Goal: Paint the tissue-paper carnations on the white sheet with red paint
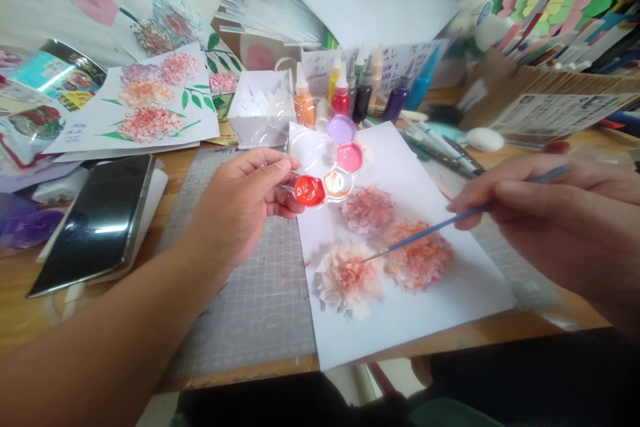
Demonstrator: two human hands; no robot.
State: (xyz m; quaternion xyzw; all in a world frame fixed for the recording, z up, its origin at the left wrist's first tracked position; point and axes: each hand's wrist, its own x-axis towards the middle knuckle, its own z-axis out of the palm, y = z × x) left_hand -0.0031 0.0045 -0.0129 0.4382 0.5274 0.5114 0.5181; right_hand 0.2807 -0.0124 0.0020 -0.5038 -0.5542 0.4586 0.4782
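The left hand (235, 203) pinches the paint palette (327, 160) by its rim. The right hand (545, 213) pinches a brush (450, 220), tip touching the paper flower (345, 277) between both hands. Risk: a tilted palette could drip red paint.

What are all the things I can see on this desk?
palette: one, clear with red, orange, pink and purple paint, at the sheet's top edge
brush: one, blue handle, tip at the flowers
paper flowers: three, pink and orange, on the sheet
sheet: one, white, on the mat
mat: one, grey, under the sheet
paint bottles: several, mixed colours, behind the palette
phone: one, black, left
flower pictures: several, pink and orange, far left
left hand: holding the palette
right hand: holding the brush
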